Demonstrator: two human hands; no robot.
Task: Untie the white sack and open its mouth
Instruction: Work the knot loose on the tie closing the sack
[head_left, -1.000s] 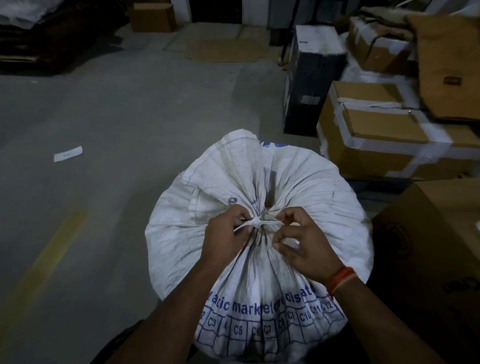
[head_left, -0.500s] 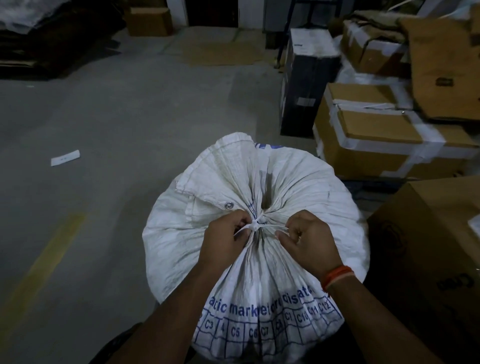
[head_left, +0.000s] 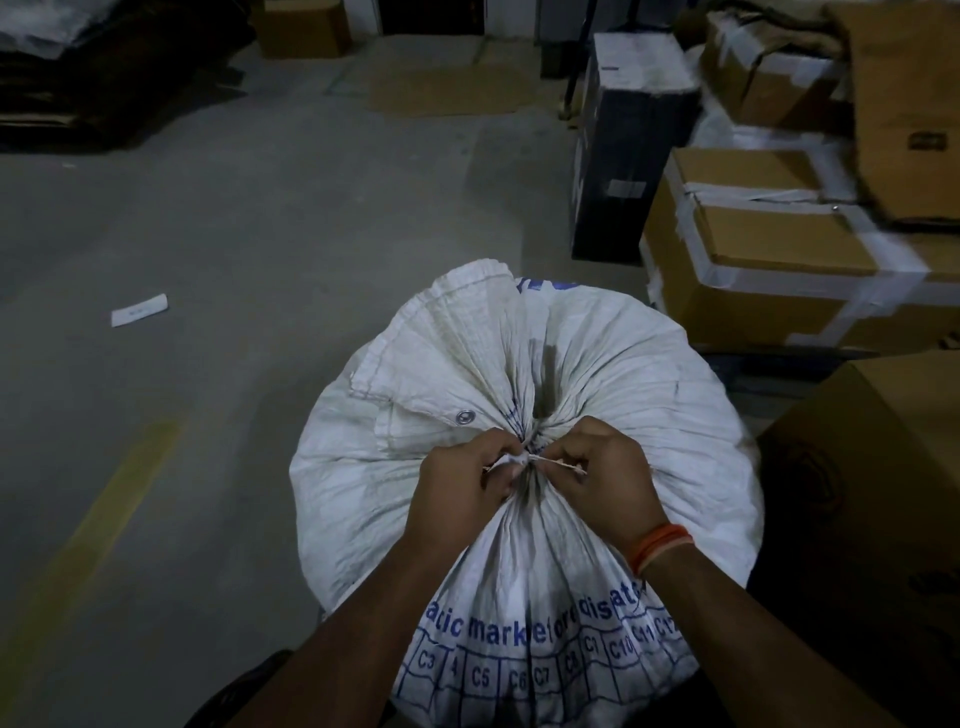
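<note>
Pinching the white tie (head_left: 524, 459) at the gathered neck: left hand (head_left: 462, 478) and right hand (head_left: 605, 475), both clenched on it. White sack (head_left: 623, 395) stands on the concrete floor (head_left: 234, 249), mouth cinched. Blue print reads "marke", cells "C3", "C5", "C7", "C10". Metal eyelet (head_left: 465, 416) beside neck. Taped cartons (head_left: 769, 260) beyond, right.

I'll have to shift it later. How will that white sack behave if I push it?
The white sack bulges round and taut, so it is probably heavy and would slump rather than slide. Its woven cloth pleats under the left hand and right hand, so it is likely floppy.
</note>
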